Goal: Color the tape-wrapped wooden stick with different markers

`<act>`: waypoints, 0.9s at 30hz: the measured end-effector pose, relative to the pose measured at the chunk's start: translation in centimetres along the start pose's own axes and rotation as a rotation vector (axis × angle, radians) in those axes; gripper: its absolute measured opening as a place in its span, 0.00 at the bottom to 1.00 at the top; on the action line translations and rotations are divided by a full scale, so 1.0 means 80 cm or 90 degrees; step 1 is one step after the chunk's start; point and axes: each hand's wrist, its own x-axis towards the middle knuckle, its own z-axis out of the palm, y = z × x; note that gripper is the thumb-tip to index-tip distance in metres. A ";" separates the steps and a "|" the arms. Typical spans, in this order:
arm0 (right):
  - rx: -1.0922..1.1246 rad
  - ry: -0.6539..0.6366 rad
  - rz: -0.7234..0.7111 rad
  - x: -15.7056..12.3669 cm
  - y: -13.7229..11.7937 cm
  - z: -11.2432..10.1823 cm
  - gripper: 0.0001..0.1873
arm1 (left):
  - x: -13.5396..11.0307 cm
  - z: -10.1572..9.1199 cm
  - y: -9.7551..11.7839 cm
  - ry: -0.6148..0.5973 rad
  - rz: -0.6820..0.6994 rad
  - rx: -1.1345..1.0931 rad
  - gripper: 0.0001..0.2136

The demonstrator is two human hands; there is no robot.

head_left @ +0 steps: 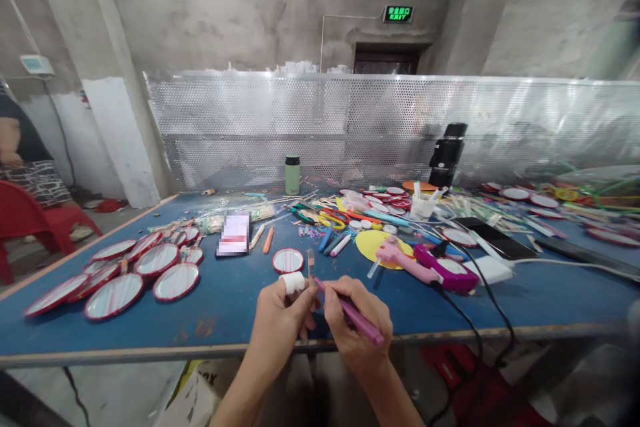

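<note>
My left hand [283, 317] is closed, pinching a small flat stick [311, 261] that points up from the fingertips. A white band [292, 282] wraps one finger of this hand. In my right hand [357, 327] is a purple marker pen [363, 323], its tip end close to the lower part of the stick; whether it touches, I cannot tell. Just beyond my hands lies a round red-rimmed disc [288, 260] with a pale face. An orange marker [269, 239] and a phone with a lit screen [234, 235] lie to its left.
Several red-rimmed discs [157, 259] are heaped at the left. To the right lie a pink glue gun [405, 260], a yellow disc [367, 247], a dark phone [495, 237] and trailing cables. A green bottle [293, 175] and black flask [447, 157] stand behind. A person [23, 147] is far left.
</note>
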 end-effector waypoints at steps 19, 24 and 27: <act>0.005 0.002 0.001 0.002 -0.002 0.000 0.06 | 0.000 0.000 0.000 0.001 -0.003 -0.010 0.14; -0.002 0.003 -0.003 0.000 0.000 0.000 0.06 | 0.001 0.000 0.000 -0.003 0.000 -0.014 0.14; -0.010 0.009 -0.007 -0.001 0.001 0.000 0.05 | 0.001 0.000 0.000 -0.001 0.001 -0.008 0.13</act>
